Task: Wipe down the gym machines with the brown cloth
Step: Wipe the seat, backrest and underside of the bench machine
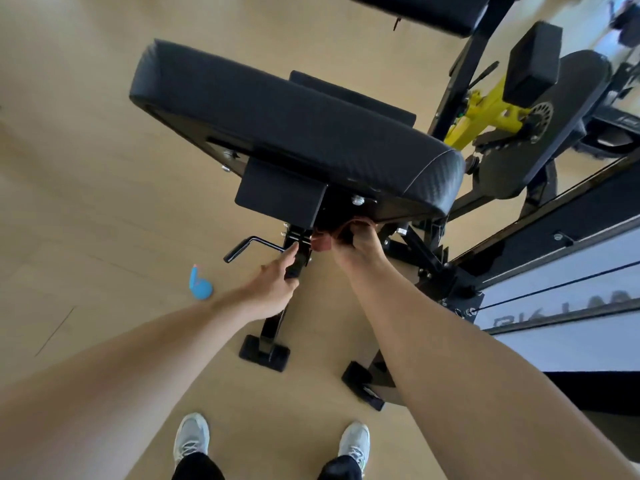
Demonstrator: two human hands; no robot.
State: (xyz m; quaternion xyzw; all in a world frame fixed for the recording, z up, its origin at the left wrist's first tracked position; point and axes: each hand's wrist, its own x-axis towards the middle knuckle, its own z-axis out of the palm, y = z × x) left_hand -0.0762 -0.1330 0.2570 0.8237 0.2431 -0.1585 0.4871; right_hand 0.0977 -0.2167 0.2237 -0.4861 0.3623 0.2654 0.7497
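Your left hand [273, 289] curls round the black support post [296, 268] beneath the seat pad [294, 133], just beside the crank handle [249, 247]; your right hand [356, 244] grips the brown cloth [325, 239], bunched up against the frame under the pad's near edge. The cloth could snag on the bolt [356, 201] or the bracket there; pull hard and your knuckles may scrape the metal; beyond, the yellow pivot arm [485, 112] waits untouched.

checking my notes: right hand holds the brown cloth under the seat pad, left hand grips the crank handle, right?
Not quite. In the head view the left hand grips the black support post, beside the crank handle. The right hand does hold the brown cloth under the seat pad.
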